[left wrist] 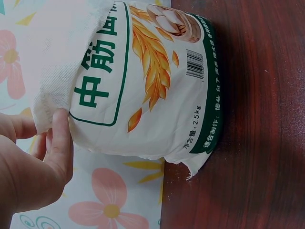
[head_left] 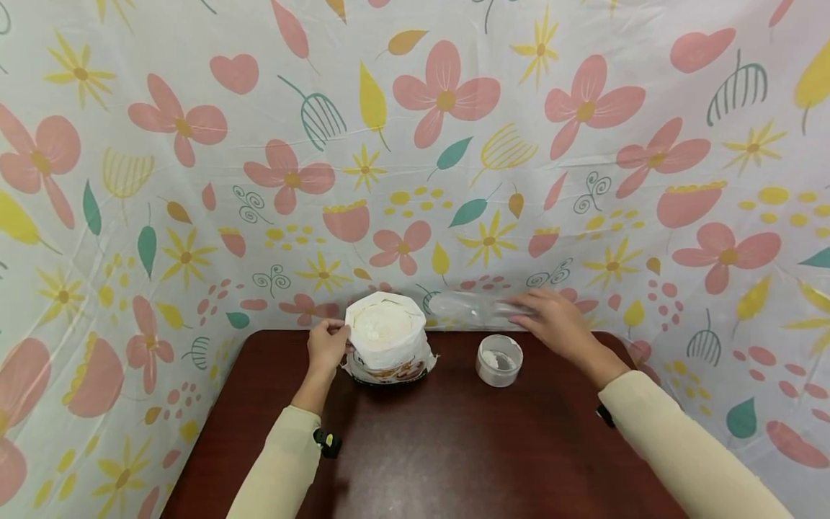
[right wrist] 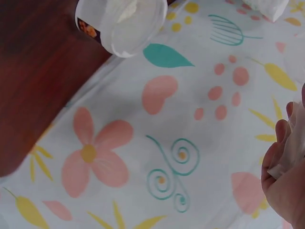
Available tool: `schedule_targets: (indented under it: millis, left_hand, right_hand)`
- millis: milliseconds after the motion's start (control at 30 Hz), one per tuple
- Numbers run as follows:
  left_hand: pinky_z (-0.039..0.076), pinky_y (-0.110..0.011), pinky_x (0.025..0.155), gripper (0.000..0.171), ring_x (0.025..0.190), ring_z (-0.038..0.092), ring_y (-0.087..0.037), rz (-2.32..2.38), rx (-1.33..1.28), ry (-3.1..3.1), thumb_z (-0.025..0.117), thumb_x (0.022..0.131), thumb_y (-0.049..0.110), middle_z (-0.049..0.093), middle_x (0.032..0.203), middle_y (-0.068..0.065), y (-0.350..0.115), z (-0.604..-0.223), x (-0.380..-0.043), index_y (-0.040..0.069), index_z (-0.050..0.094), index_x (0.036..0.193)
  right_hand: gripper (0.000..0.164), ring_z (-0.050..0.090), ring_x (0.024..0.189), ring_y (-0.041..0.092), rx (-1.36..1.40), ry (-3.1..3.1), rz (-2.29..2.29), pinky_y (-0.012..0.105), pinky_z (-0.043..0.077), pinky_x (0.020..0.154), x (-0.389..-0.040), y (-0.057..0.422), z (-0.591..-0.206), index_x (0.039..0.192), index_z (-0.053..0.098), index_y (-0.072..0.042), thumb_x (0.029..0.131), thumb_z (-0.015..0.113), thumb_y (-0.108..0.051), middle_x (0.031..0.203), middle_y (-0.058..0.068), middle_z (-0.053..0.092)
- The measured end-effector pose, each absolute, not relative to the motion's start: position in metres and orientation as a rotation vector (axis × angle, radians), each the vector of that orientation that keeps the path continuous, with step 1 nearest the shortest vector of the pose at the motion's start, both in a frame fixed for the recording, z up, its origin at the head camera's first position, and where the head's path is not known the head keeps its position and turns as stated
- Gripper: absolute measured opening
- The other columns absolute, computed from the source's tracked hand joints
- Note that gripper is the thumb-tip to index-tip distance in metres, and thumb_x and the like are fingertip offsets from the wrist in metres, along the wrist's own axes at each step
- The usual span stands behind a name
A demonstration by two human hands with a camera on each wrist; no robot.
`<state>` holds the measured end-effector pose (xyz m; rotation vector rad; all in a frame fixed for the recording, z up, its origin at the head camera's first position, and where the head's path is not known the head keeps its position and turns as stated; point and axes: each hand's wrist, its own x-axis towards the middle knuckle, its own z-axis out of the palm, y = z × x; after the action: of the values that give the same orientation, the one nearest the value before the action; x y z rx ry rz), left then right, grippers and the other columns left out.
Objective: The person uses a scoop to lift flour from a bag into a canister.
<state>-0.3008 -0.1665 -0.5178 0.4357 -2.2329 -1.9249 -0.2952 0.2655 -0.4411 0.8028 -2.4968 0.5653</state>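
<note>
Head view: left hand [head_left: 327, 346], thumb and fingers pinching flour bag [head_left: 389, 357] by its folded rim [head_left: 353, 311]; right hand [head_left: 554, 321], fingers curled round clear plastic [head_left: 460, 306], blurred. Right of left fingertips: flour [head_left: 382, 324], inside bag. Near right fingertips: tub [head_left: 499, 373]. Advised: rim steady, plastic slow. Left wrist view only: barcode [left wrist: 194, 64]. Right wrist view only: dark label [right wrist: 88, 29], on tub.

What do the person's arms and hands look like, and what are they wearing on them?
The left sleeve and right sleeve are long, plain and cream-coloured. A small black gadget with a yellow mark sits by the left cuff. Another black piece peeks out by the right cuff. The left hand and right hand wear no gloves.
</note>
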Motion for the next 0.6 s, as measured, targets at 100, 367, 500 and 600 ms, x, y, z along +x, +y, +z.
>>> schedule_targets:
  millis: [100, 367, 500, 600]
  left_hand:
    - [0.069, -0.043, 0.072, 0.023, 0.061, 0.066, -0.013, -1.922, 0.431, -2.235, 0.062, 0.099, 0.009, 0.058, 0.092, -0.014, -0.167, -0.518, -0.301, -0.006, 0.065, 0.117]
    - [0.067, -0.031, 0.062, 0.022, 0.062, 0.067, -0.013, -1.93, 0.428, -2.237, 0.063, 0.099, 0.01, 0.058, 0.091, -0.014, -0.167, -0.517, -0.301, -0.005, 0.066, 0.115]
    - [0.065, -0.025, 0.058, 0.023, 0.06, 0.066, -0.013, -1.932, 0.428, -2.239, 0.062, 0.099, 0.01, 0.059, 0.091, -0.014, -0.168, -0.516, -0.301, -0.005, 0.065, 0.116]
    - [0.066, -0.029, 0.061, 0.023, 0.06, 0.066, -0.013, -1.928, 0.431, -2.248, 0.062, 0.099, 0.01, 0.059, 0.091, -0.013, -0.168, -0.516, -0.3, -0.005, 0.066, 0.116]
  right_hand:
    - [0.03, 0.065, 0.097, 0.026, 0.844, -2.536, 0.528, 0.046, 0.057, 0.079, -0.299, 0.257, -0.431, 0.118, 0.078, -0.014, 0.089, 0.082, -0.021, 0.107, 0.005, 0.074]
    - [0.03, 0.067, 0.106, 0.029, 0.981, -2.564, 0.451, 0.05, 0.059, 0.089, -0.314, 0.234, -0.41, 0.118, 0.078, -0.012, 0.09, 0.081, -0.021, 0.114, 0.005, 0.075]
    - [0.029, 0.068, 0.099, 0.029, 1.061, -2.535, 0.384, 0.046, 0.061, 0.082, -0.321, 0.221, -0.398, 0.115, 0.079, -0.013, 0.087, 0.084, -0.02, 0.106, 0.005, 0.076]
    - [0.032, 0.067, 0.093, 0.027, 1.114, -2.543, 0.337, 0.042, 0.059, 0.077, -0.326, 0.213, -0.39, 0.118, 0.079, -0.016, 0.087, 0.084, -0.02, 0.101, 0.004, 0.076]
